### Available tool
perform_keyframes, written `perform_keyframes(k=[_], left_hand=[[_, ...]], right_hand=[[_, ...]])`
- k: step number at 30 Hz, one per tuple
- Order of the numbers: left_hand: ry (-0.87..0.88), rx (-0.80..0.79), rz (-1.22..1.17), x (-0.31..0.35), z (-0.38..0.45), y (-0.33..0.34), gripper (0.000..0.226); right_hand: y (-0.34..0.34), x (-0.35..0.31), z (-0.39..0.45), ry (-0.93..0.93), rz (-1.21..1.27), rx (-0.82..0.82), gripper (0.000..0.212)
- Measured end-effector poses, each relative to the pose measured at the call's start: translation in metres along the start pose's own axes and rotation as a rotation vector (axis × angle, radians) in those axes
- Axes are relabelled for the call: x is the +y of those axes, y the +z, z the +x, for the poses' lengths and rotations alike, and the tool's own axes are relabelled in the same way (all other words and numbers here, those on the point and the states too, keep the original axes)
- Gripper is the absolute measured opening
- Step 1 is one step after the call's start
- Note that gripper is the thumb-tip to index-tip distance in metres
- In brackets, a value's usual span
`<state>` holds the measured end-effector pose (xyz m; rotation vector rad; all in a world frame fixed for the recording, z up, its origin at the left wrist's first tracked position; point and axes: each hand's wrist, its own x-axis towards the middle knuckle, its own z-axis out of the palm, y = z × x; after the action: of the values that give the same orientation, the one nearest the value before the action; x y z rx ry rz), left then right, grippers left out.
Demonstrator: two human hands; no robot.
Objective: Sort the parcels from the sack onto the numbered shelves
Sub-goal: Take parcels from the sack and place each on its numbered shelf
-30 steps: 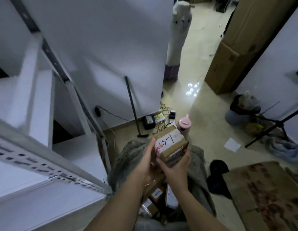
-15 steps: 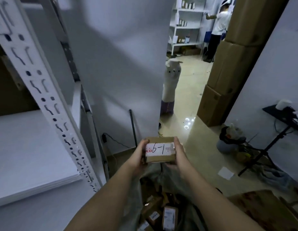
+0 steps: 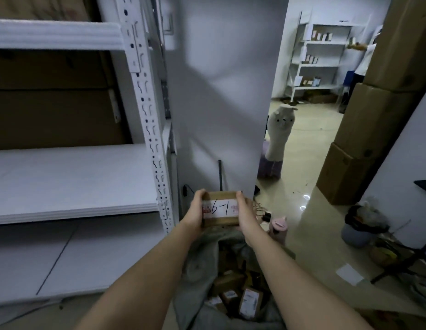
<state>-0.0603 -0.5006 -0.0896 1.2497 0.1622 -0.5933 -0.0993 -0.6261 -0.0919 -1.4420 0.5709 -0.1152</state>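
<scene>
Now, box: marked 6-1, you hold it above the sack.
Left hand: fingers curled on its 9 o'clock side.
Right hand: grips its 3 o'clock side.
Shelf: at 9 o'clock, number probably out of sight.

Shelf board bare — upright post flanks it.

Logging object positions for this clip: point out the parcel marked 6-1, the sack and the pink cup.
parcel marked 6-1 (image 3: 220, 208), head view, on its white label.
sack (image 3: 202, 256), head view, on its grey cloth rim.
pink cup (image 3: 279, 226), head view, on its lid.
</scene>
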Motion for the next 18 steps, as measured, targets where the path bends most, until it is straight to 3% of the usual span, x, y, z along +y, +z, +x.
perform_keyframes(k=[6,10,13,18], left_hand=[[0.098,0.156,-0.011,0.032,-0.052,-0.048,0.053],[0.150,0.336,-0.035,0.052,-0.073,-0.100,0.087],[0.193,0.432,-0.052,0.060,-0.073,-0.154,0.100],[0.251,0.511,-0.053,0.096,-0.127,-0.226,0.099]], right_hand=[[0.055,-0.021,-0.046,-0.071,-0.049,-0.148,0.032],[0.107,-0.032,-0.071,-0.158,-0.109,-0.185,0.041],[0.152,-0.033,-0.088,-0.196,-0.130,-0.230,0.048],[0.241,-0.037,-0.128,-0.250,-0.154,-0.267,0.048]])
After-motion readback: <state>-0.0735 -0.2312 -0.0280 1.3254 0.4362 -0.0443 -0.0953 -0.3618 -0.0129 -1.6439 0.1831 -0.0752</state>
